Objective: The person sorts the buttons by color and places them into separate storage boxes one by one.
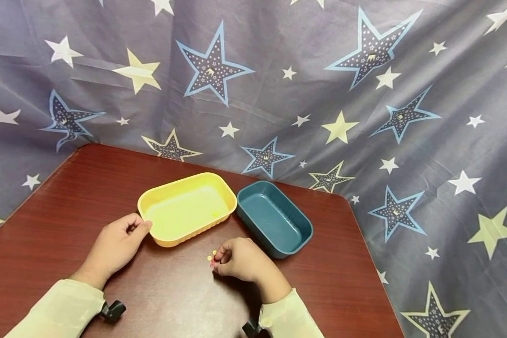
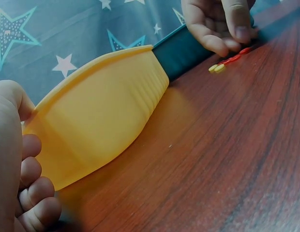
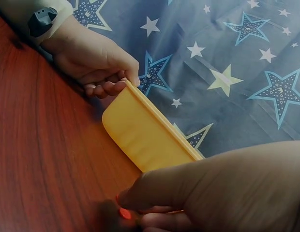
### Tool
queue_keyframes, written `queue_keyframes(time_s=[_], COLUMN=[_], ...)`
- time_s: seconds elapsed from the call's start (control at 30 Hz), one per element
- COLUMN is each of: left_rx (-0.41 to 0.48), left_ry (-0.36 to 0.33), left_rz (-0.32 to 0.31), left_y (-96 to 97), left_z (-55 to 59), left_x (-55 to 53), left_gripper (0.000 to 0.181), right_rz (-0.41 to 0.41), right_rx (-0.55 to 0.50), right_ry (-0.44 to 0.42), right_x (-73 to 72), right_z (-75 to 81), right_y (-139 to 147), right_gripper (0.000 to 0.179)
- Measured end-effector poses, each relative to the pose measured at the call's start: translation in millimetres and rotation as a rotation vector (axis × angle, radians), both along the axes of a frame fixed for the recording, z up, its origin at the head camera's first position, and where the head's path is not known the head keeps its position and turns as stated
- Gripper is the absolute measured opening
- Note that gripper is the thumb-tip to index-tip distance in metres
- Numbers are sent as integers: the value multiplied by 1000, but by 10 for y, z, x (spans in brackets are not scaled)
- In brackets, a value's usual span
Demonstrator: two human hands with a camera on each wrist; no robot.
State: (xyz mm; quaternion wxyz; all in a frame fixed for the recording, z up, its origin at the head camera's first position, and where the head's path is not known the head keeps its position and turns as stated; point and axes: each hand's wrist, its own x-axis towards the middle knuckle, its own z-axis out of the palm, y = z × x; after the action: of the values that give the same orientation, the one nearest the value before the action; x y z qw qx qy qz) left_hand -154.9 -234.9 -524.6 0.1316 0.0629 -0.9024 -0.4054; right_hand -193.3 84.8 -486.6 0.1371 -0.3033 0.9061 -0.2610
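My left hand [image 1: 118, 242] grips the near left corner of a yellow plastic tray [image 1: 173, 240], thumb over the rim and fingers curled outside, as the left wrist view shows. My right hand [image 1: 246, 263] is low over the table in front of the tray, fingers bent and fingertips at a small group of red and yellow button-like pieces. Two yellow pieces [image 2: 217, 68] and some red pieces [image 2: 232, 59] lie close together on the wood. In the right wrist view a red piece [image 3: 125, 213] shows beside the thumb; whether the fingers pinch one is hidden.
A dark teal tray [image 1: 274, 220] stands right of the yellow one, almost touching it. A small yellow-green spot [image 1: 216, 213] shows inside the yellow tray. The brown wooden table [image 1: 173, 291] ends at a star-patterned cloth [image 1: 270, 112] behind.
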Motion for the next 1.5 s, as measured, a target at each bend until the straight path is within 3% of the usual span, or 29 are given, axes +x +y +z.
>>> queue_keyframes(time_s=[0.53, 0.77, 1.03, 1.2, 1.5], left_rx=[0, 2, 2, 2, 4], left_ry=[17, -6, -13, -19, -10], left_rz=[-14, -12, -13, -18, -20], left_y=[-9, -9, 2, 24, 6], left_z=[20, 33, 39, 33, 38], left_x=[3, 2, 14, 13, 11], left_gripper=[31, 33, 33, 32, 32], right_rz=[28, 26, 39, 16, -19], right_rx=[16, 1, -23, -51, -74], right_ry=[93, 92, 161, 161, 84], right_x=[53, 62, 78, 60, 0], right_z=[-31, -40, -26, -61, -88], right_y=[-4, -5, 2, 37, 80], right_gripper=[12, 11, 12, 12, 9])
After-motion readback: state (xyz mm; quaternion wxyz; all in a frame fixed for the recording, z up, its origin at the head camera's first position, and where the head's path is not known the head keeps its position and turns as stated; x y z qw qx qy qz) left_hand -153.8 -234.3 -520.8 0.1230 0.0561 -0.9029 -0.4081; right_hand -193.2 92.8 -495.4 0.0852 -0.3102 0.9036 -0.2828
